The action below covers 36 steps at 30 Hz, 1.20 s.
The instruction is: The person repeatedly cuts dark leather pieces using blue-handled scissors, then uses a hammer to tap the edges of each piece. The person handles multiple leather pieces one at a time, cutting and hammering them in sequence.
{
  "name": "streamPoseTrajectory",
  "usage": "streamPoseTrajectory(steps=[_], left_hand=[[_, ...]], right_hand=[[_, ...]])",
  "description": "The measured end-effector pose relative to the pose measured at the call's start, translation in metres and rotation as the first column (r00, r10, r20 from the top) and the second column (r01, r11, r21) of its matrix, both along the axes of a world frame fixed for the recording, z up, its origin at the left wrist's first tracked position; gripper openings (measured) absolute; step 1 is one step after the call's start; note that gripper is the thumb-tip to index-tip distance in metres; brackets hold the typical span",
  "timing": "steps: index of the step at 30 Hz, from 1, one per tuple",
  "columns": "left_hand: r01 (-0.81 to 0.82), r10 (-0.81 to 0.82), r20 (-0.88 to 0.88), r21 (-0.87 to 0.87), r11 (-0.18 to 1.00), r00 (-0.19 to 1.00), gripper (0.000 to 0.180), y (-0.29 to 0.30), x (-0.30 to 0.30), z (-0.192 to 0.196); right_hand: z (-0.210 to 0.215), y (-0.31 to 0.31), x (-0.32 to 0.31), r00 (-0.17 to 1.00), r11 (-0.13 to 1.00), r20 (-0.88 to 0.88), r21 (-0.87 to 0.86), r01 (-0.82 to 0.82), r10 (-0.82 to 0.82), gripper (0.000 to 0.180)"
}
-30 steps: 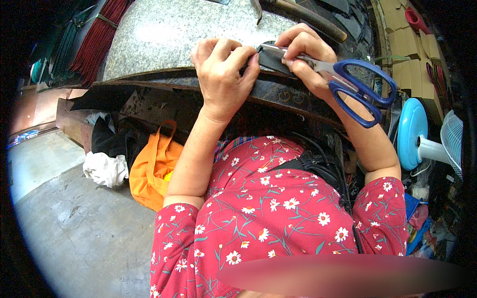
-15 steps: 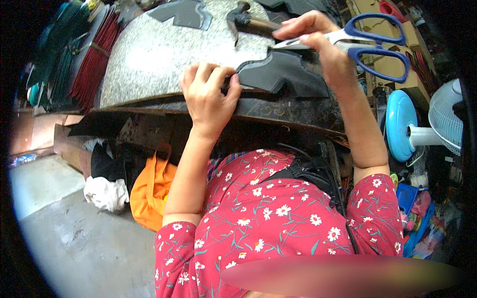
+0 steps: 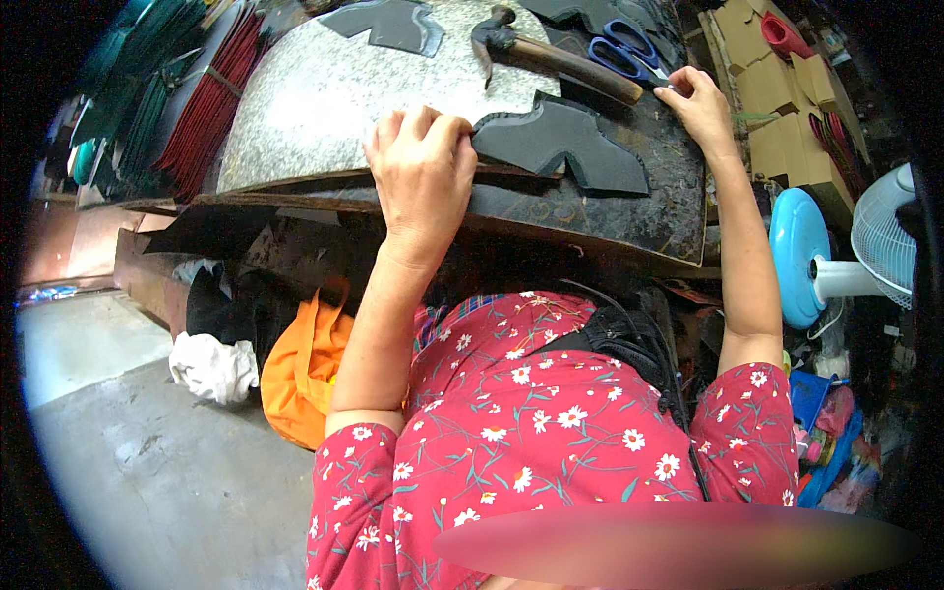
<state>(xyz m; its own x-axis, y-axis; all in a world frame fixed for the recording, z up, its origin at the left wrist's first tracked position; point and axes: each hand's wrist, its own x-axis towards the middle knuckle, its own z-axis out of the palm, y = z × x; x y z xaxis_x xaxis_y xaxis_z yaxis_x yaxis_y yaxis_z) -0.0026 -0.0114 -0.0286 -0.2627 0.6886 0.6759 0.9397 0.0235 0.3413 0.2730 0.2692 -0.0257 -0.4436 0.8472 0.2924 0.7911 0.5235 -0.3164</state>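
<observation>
My left hand [image 3: 421, 177] is at the front edge of the worktable, its fingers closed at the left tip of a dark grey sheet piece [image 3: 551, 143] with a notched outline. Its fingertips are partly hidden behind the hand. At the table's right side, my right hand [image 3: 702, 110] has its fingertips together on the blade end of blue-handled scissors [image 3: 627, 49], whose handles point away to the left. Between the scissors and the grey piece lies a claw hammer [image 3: 560, 61] with a wooden handle.
Another grey piece [image 3: 383, 25] lies on the speckled board [image 3: 295, 118]. Red cord bundles [image 3: 206, 113] are at the left. Cardboard boxes [image 3: 787, 138] and a blue-and-white fan [image 3: 798, 258] stand at the right. Below hangs an orange bag [image 3: 305, 374].
My right hand has moved right and lowered the scissors onto the table beyond the hammer, their handles now pointing away. My left hand stays by the grey piece.
</observation>
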Motion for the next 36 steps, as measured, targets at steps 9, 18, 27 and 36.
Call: streamPoseTrajectory(steps=[9, 18, 27, 36], left_hand=[[-0.011, -0.01, 0.088, 0.234, 0.972, 0.996, 0.016, -0.02, -0.016, 0.036], [0.11, -0.251, 0.192, 0.544, 0.832, 0.949, 0.017, -0.015, 0.001, 0.047], [0.113, -0.48, 0.844, 0.467, 0.877, 0.239, 0.024, -0.012, -0.016, 0.033], [0.229, -0.243, 0.846, 0.148, 0.962, 0.474, 0.015, -0.017, -0.01, 0.02]], right_hand=[[0.053, -0.046, -0.039, 0.928, 0.929, -0.149, 0.208, -0.307, 0.341, 0.03], [0.077, -0.11, -0.136, 0.472, -0.069, -0.737, -0.57, -0.819, 0.484, 0.058], [0.044, -0.157, -0.146, 0.655, 0.137, -0.742, -0.641, -0.755, 0.142, 0.031], [0.031, -0.151, -0.147, 0.529, 0.33, -0.78, -0.429, -0.841, 0.334, 0.032]])
